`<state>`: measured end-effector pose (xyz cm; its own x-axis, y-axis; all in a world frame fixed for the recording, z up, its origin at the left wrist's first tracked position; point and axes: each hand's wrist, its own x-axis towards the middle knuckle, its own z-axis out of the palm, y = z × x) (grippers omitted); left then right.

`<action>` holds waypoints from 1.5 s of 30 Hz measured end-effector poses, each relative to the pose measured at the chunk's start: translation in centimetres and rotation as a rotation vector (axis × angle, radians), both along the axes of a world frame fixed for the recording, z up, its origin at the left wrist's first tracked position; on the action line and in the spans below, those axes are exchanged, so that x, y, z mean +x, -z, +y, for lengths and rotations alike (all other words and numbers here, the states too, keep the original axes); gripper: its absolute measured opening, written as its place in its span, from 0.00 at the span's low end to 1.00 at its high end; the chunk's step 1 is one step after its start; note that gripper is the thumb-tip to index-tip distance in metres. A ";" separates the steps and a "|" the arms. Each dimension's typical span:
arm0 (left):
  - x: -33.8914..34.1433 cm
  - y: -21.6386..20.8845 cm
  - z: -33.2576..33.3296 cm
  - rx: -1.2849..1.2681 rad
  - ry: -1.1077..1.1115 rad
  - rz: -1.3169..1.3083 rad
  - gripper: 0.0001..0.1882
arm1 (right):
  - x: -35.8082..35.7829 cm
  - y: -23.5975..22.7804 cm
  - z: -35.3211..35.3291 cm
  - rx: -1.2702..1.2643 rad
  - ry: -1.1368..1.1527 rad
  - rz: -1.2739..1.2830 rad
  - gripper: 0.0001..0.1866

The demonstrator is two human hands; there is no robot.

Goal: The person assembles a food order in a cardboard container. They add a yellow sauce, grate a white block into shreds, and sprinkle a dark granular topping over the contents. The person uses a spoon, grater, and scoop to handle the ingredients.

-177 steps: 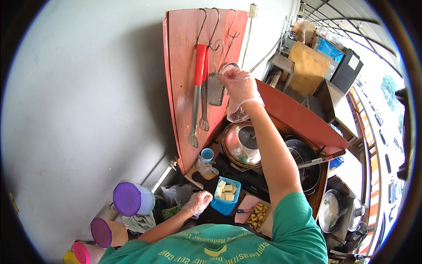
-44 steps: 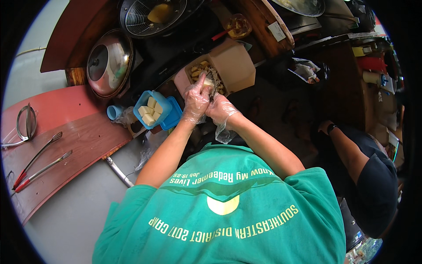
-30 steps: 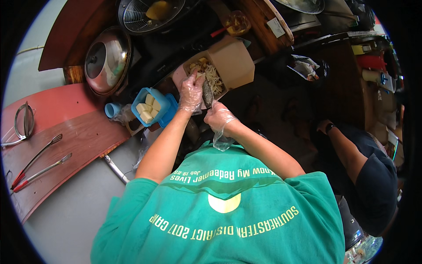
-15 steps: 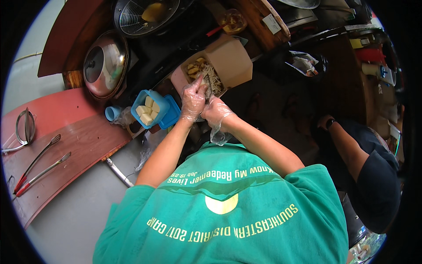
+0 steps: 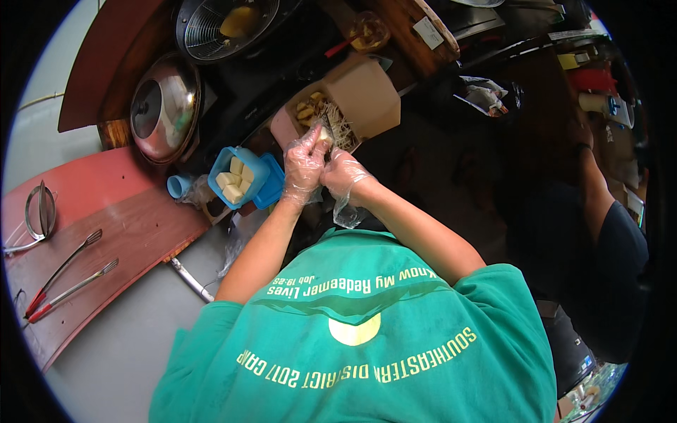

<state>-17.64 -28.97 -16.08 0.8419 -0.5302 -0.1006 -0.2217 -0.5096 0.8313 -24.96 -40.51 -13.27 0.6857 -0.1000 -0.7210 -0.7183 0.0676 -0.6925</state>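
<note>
Both hands wear clear plastic gloves and meet over the near edge of an open cardboard food box (image 5: 374, 99). My left hand (image 5: 305, 166) is closed on a small pale block (image 5: 324, 134), which looks like cheese. Touching it, my right hand (image 5: 345, 175) has its fingers curled round a dark, narrow tool whose kind I cannot make out; fingers hide most of it. Pale thin shreds (image 5: 341, 132) lie in the box beside golden-brown pieces (image 5: 308, 109). Left of my left hand stands a blue tub (image 5: 252, 164) of similar pale blocks (image 5: 233, 182).
A blue lid (image 5: 271, 189) rests against the tub. Beyond are a lidded pan (image 5: 166, 106), a wire strainer (image 5: 226, 32) and a jar with a red-handled utensil (image 5: 370, 32). Red-handled tongs (image 5: 70, 285) lie on the left board. At right, another person's arm (image 5: 596, 187) reaches toward a counter.
My hands stay together over the box; the pale block shows more clearly, and the dark tool shows less. The other person's arm has moved farther right and forward.
</note>
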 end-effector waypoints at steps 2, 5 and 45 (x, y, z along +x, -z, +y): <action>1.4 0.8 -0.5 0.007 -0.013 -0.032 0.20 | 0.5 -0.2 -0.2 0.014 -0.005 -0.033 0.23; 3.1 2.1 -1.0 -0.054 -0.031 -0.059 0.19 | 1.7 0.1 -0.5 -0.004 -0.029 -0.077 0.22; 10.9 4.4 -2.5 0.039 -0.122 -0.064 0.18 | 3.8 2.3 -1.0 0.084 0.043 -0.160 0.11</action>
